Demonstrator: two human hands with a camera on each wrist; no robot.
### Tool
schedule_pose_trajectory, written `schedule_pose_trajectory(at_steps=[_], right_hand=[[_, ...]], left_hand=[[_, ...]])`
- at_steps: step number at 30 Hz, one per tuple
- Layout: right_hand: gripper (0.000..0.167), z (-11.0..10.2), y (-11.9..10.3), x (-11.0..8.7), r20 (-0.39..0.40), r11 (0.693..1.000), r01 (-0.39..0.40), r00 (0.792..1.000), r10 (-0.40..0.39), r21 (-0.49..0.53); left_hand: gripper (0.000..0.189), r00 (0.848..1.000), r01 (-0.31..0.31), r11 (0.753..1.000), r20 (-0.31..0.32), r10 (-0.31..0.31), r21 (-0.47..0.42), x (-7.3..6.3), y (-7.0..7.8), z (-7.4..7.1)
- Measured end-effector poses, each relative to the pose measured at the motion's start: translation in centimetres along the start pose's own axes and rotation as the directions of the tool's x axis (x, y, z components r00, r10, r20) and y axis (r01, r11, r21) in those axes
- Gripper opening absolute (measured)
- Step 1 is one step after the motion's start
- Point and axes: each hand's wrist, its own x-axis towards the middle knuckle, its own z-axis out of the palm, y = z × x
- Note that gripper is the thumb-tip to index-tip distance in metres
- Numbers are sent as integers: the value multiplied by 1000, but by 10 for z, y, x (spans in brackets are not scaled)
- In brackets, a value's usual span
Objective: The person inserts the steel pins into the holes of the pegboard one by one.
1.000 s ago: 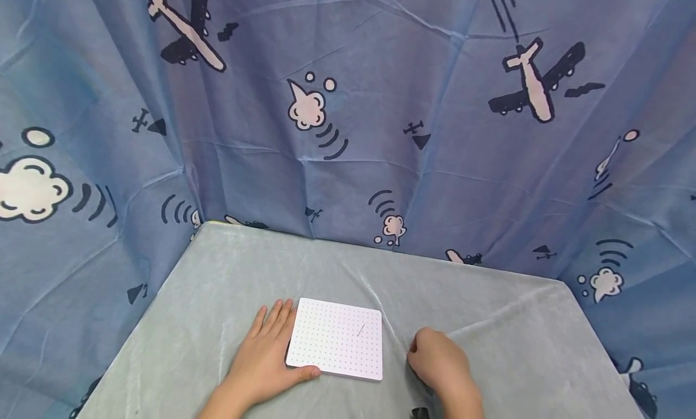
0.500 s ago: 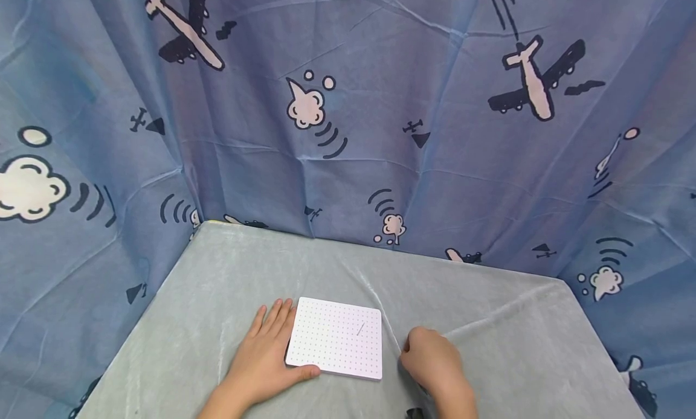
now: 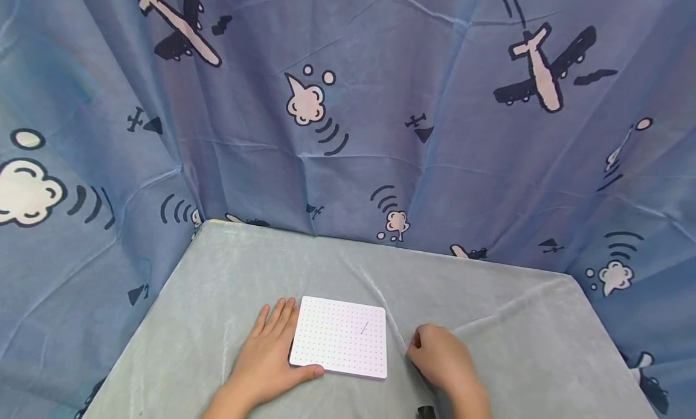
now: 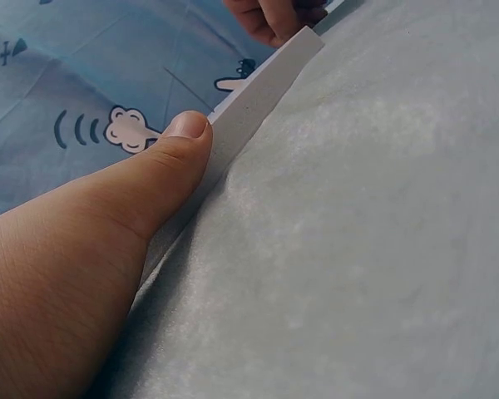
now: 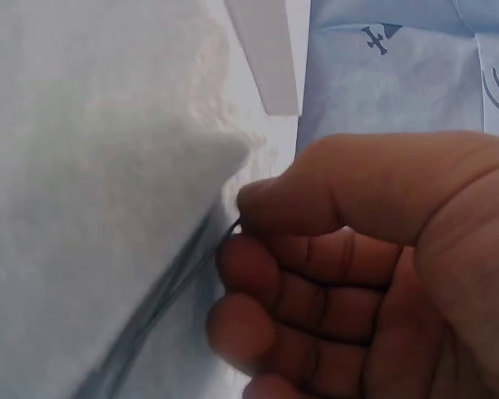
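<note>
A white board (image 3: 339,340) with rows of small dots lies flat on the grey cloth. One thin dark pin (image 3: 365,327) sticks up from its right part, also seen as a fine line (image 4: 187,89) in the left wrist view. My left hand (image 3: 270,354) lies along the board's left side, fingers straight, thumb (image 4: 179,145) against the near edge. To the right of the board, my right hand (image 3: 441,355) pinches the end of a thin dark rod (image 5: 179,287) between thumb and forefinger. The rod's blurred other end runs out of the right wrist view.
Grey plush cloth (image 3: 261,256) covers the table, with a raised crease running past the board's right side. A blue curtain (image 3: 348,135) with printed planes hangs around the back and sides. A small black object (image 3: 426,412) shows at the bottom edge.
My right hand shifts slightly left, then slightly back right, still beside the board. The left hand keeps its place on the board while the head view tilts a little.
</note>
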Motion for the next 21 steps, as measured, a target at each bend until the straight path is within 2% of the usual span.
schedule_pose_trajectory(at_steps=[4,10,15,18,21], right_hand=[[25,-5,1,1,-50,999,21,999,-19,37],[19,-11,-3,5,-193,995,54,980,-36,88],[11,-12,-11,6,-314,989,86,948,-45,118],[7,-11,-17,6,-384,982,116,922,-50,151],[5,-6,-22,6,-454,970,180,887,-88,164]], left_hand=[[134,1000,-2,1000,-2,2,-9,0,0,1],[136,1000,-8,1000,-23,9,15,0,0,0],[135,1000,-9,999,-17,10,31,0,1,-1],[136,1000,-7,999,-6,7,31,0,1,-2],[136,1000,-5,1000,1,5,26,0,1,-2]])
